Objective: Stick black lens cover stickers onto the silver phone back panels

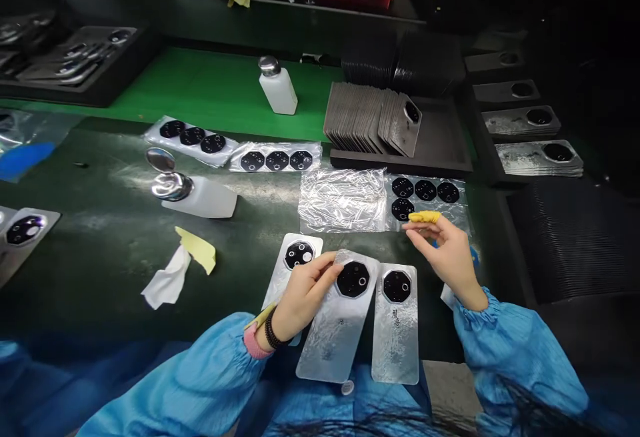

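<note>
My left hand [305,293] is closed on the upper left edge of a silvery phone back cover [333,340], which is tilted and has a black octagonal camera piece near its top. A similar phone back cover [395,333] lies just to its right, and another cover [280,277] is partly hidden behind my left hand. My right hand [445,250], with a yellow finger cot [425,217] on one finger, has its thumb and fingertip pinched together. It is over the lower edge of a clear sheet of black octagonal stickers [425,190]; what it pinches, if anything, is too small to tell.
Two white dispenser bottles [279,90] [200,197] stand beyond, the nearer with its lid up. Other sticker sheets [277,160] and crinkled clear film [343,200] lie ahead. A black tray [440,130] bears a row of covers. Crumpled tissue [167,280] lies left, black racks [575,243] right.
</note>
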### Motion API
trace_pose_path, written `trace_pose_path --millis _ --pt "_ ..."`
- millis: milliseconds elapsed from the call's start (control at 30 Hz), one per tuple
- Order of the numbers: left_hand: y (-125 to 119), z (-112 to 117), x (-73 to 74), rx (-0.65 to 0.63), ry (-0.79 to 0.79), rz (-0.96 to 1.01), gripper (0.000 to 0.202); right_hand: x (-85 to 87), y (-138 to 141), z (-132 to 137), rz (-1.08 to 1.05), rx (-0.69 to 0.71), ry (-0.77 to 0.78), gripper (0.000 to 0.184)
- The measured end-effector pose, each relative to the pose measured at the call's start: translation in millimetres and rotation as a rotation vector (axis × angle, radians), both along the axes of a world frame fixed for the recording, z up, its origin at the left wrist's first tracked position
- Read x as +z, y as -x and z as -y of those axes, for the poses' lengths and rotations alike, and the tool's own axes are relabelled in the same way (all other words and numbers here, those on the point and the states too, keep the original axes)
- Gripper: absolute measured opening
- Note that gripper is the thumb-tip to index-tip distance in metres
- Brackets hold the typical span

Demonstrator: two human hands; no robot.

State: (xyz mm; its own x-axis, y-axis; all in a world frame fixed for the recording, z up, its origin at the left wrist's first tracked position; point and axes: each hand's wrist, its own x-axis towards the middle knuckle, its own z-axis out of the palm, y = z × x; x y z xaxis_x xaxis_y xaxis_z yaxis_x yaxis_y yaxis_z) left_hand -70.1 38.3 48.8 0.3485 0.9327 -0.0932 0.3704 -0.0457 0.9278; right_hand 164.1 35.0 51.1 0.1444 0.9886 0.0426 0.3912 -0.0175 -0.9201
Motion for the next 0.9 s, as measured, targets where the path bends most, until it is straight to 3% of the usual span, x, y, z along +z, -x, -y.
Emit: trace_pose_path --millis 100,200,300,433,500,600,733,833,900 --pt "6 6 -14.6 -0.020 -0.042 -0.097 0.040 -10.1 -7 -15 0.355 -0.049 -0.105 0.018" --pt "7 15 -24.4 -0.050 -0.180 -0.228 0.045 -17.9 -7 -26 0.601 -0.051 -0.114 0.021" --pt "8 26 -23.4 -0.080 -0.463 -0.332 0.040 -19.8 -4 -33 0.702 -0.033 -0.087 0.024" --pt "17 39 -17.6 0.053 -0.796 -0.497 0.030 -19.9 -3 -40 0.772 -0.052 -0.003 0.024" --pt "24 44 -21.0 0.161 -0.812 -0.642 0.030 -21.9 -4 -43 0.780 -0.063 0.011 0.024" --pt "32 53 -35.2 0.269 -0.789 -0.808 0.046 -27.6 -9 -49 0.747 -0.067 0.001 0.027" --pt "37 70 -51.3 0.238 -0.779 -0.848 0.051 -36.3 -15 -54 0.672 -0.073 -0.037 0.029" --pt "47 86 -51.3 0.194 -0.726 -0.807 0.055 -40.8 -16 -55 0.628 -0.086 -0.083 0.028" --pt "57 99 -48.8 0.163 -0.579 -0.770 0.062 -42.3 -15 -55 0.611 -0.097 -0.104 0.028"
